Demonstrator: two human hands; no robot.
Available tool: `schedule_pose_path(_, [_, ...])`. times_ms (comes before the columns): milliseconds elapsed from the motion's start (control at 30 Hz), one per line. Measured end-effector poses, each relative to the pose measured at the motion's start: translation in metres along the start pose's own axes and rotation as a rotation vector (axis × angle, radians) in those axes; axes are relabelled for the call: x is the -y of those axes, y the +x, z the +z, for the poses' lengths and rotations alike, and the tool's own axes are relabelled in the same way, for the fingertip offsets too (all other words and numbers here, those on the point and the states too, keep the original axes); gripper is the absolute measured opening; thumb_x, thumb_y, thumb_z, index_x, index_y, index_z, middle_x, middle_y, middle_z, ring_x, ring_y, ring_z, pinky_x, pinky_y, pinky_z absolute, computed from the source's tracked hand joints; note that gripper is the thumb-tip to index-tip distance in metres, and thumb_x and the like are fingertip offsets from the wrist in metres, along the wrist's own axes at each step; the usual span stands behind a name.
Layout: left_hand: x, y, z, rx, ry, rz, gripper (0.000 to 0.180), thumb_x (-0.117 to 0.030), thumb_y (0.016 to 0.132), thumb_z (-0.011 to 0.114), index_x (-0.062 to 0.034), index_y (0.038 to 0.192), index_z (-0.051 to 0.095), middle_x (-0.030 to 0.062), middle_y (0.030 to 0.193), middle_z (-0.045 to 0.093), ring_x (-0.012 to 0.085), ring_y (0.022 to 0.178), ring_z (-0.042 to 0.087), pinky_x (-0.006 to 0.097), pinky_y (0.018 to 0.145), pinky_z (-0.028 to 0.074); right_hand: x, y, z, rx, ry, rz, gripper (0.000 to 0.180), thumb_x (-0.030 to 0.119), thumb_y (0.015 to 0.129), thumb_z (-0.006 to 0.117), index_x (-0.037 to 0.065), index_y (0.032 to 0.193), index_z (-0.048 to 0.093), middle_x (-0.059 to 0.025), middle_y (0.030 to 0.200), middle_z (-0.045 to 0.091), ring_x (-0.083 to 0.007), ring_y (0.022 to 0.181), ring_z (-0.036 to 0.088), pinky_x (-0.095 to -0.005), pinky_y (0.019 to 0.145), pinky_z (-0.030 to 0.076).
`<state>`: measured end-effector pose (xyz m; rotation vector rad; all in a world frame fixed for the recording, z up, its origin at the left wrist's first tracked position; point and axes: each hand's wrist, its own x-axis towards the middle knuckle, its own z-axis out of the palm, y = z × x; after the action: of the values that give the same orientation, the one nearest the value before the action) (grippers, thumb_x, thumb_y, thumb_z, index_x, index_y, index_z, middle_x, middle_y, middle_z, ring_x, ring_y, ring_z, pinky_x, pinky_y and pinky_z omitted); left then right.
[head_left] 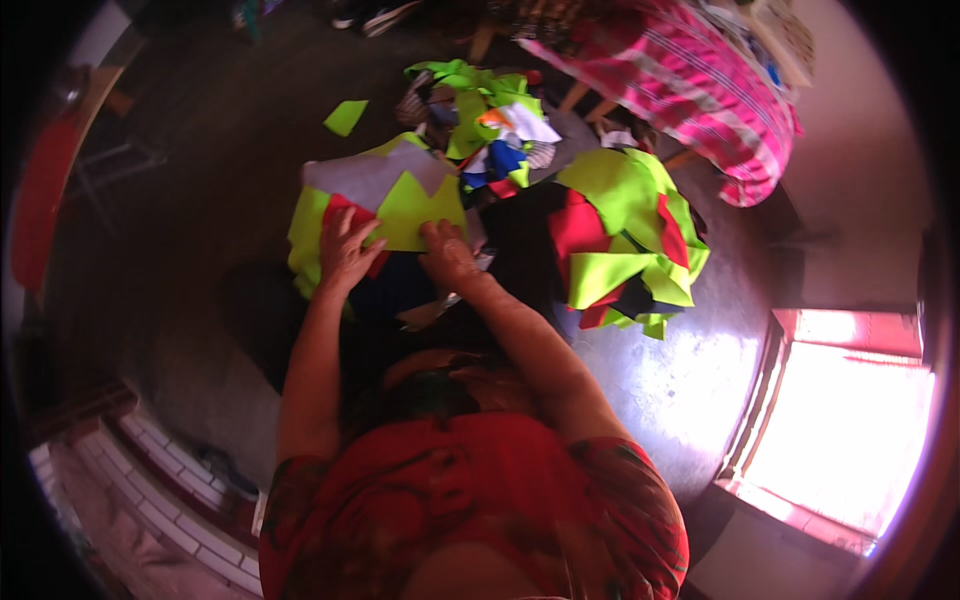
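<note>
A loose layer of fabric scraps lies in front of me, over my lap. My left hand [348,252] rests with fingers apart on a red scrap [343,211] at its left side. My right hand [452,260] has its fingers bent over the lower edge of a neon yellow-green scrap [408,212] with a zigzag top; its thumb is hidden. Above that scrap lies a pale grey piece [365,172]. Dark navy cloth [388,285] shows between my wrists.
A heap of yellow-green and red scraps [625,215] sits to the right. Farther ahead is a mixed scrap pile [480,120], with a single green scrap [346,117] on the floor. A pink striped cloth [680,80] drapes furniture at far right. A bright window [840,430] is at right.
</note>
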<state>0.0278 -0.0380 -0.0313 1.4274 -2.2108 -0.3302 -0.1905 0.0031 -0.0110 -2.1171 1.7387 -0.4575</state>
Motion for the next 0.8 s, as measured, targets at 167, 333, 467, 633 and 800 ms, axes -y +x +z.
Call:
schedule_pose_path(167, [-0.011, 0.001, -0.006, 0.067, 0.044, -0.029, 0.045, -0.023, 0.076, 0.072, -0.0214, 0.119, 0.061, 0.0167, 0.138, 0.041, 0.0345, 0.129, 0.037, 0.047, 0.104, 0.031, 0.016, -0.005, -0.028, 0.138, 0.078, 0.107, 0.053, 0.022, 0.074, 0.069, 0.009, 0.121, 0.048, -0.0197, 0.108, 0.053, -0.0389, 0.104, 0.053, -0.046, 0.089, 0.045])
schedule_pose_path(333, [-0.015, 0.004, -0.012, 0.107, 0.05, -0.033, 0.045, -0.019, 0.075, 0.072, -0.0198, 0.118, 0.061, 0.0197, 0.137, 0.042, 0.0374, 0.128, 0.038, 0.046, 0.102, 0.034, 0.056, -0.022, -0.101, -0.028, 0.178, -0.085, 0.049, 0.023, 0.079, 0.065, 0.009, 0.123, 0.051, -0.0153, 0.113, 0.056, -0.0336, 0.105, 0.056, -0.0445, 0.086, 0.048])
schedule_pose_path(467, [-0.002, -0.004, -0.002, 0.042, 0.018, -0.014, 0.045, -0.022, 0.076, 0.073, -0.0219, 0.119, 0.06, 0.0167, 0.139, 0.041, 0.0343, 0.13, 0.036, 0.049, 0.103, 0.031, 0.055, -0.038, -0.174, -0.284, 0.327, -0.175, 0.037, 0.013, 0.077, 0.068, 0.009, 0.113, 0.059, -0.0131, 0.105, 0.061, -0.0316, 0.097, 0.06, -0.0385, 0.08, 0.051])
schedule_pose_path(633, [-0.008, -0.003, -0.005, 0.089, 0.05, -0.052, 0.046, -0.022, 0.076, 0.073, -0.0218, 0.12, 0.059, 0.016, 0.14, 0.039, 0.0331, 0.133, 0.034, 0.049, 0.106, 0.029, -0.036, -0.053, -0.24, -0.667, -0.03, 0.125, 0.034, 0.011, 0.077, 0.069, 0.008, 0.11, 0.061, -0.014, 0.103, 0.063, -0.0336, 0.093, 0.061, -0.0385, 0.079, 0.051])
schedule_pose_path(800, [-0.009, -0.001, 0.0, 0.093, 0.017, -0.059, 0.046, -0.02, 0.077, 0.073, -0.0216, 0.12, 0.059, 0.0157, 0.142, 0.036, 0.033, 0.134, 0.032, 0.05, 0.107, 0.028, -0.151, -0.091, -0.268, -0.555, -0.558, 0.586, 0.055, 0.029, 0.076, 0.07, 0.009, 0.124, 0.052, -0.0164, 0.115, 0.057, -0.0347, 0.106, 0.056, -0.0465, 0.084, 0.046])
